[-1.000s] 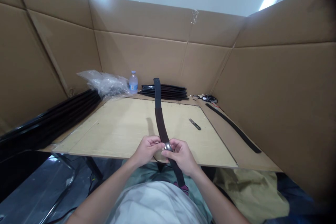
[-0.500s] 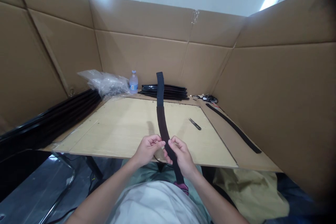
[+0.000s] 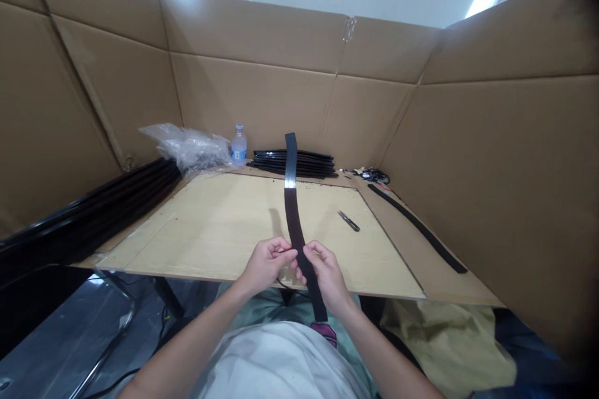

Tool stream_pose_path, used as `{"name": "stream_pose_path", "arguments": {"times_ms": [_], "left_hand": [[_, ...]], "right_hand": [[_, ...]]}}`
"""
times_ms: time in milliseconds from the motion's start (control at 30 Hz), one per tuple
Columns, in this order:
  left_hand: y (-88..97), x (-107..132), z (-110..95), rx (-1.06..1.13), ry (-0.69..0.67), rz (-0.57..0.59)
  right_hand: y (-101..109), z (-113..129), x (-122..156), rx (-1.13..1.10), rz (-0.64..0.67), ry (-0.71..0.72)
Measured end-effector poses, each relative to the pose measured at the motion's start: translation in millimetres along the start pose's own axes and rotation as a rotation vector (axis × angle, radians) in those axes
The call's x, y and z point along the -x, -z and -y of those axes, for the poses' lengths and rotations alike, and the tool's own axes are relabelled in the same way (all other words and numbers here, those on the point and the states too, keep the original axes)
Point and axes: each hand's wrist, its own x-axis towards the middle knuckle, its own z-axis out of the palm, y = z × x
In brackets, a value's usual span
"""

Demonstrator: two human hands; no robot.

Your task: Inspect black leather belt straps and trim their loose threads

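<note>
My left hand [image 3: 271, 263] and my right hand [image 3: 324, 271] pinch a long, gently curved black strip [image 3: 296, 218] from either side, just above the table's front edge. The strip's lower part is a dark brownish, matte cover, while a smoother, shiny black length [image 3: 291, 159] sticks out at its far end. Its near end reaches down to my lap, by a pink and black patch [image 3: 324, 331]. Fingers of both hands are closed on the strip's edges, thumbs on top; some fingertips are hidden under it. Small thread snips [image 3: 349, 221] lie on the board to the right.
A pale board [image 3: 224, 218] covers the table. Behind it stand a stack of black strips [image 3: 318, 165], a water bottle [image 3: 238, 146] and clear plastic bags [image 3: 191, 148]. Black strips [image 3: 107, 199] are piled left; another strip [image 3: 416, 227] lies right. Cardboard walls [image 3: 253, 93] surround the table.
The strip has shifted slightly to the right and its far end has dipped a little. Light now glints where the smooth part meets the cover. Both hands keep their pinch.
</note>
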Motion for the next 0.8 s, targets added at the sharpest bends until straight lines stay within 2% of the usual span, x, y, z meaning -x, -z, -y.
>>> {"name": "stream_pose_path", "arguments": {"times_ms": [133,400,500,667,800], "left_hand": [[2.4,-0.5,3.0,-0.001,0.024,0.002],[2.3,-1.4,3.0,0.004,0.013,-0.089],[1.9,-1.4,2.8,0.035,0.019,-0.115],[5.2,-2.3,4.7,0.045,0.026,-0.088],[10.1,-2.9,8.2,0.01,-0.01,-0.159]], "right_hand": [[1.5,0.0,-0.6,-0.007,0.0,-0.014],[1.0,-0.3,-1.6,0.036,0.056,0.033],[0.9,-2.5,-2.2,0.03,0.042,0.04],[2.2,-5.9,-2.1,0.031,-0.008,0.069],[3.8,-6.7,-1.7,-0.031,-0.015,0.027]]}}
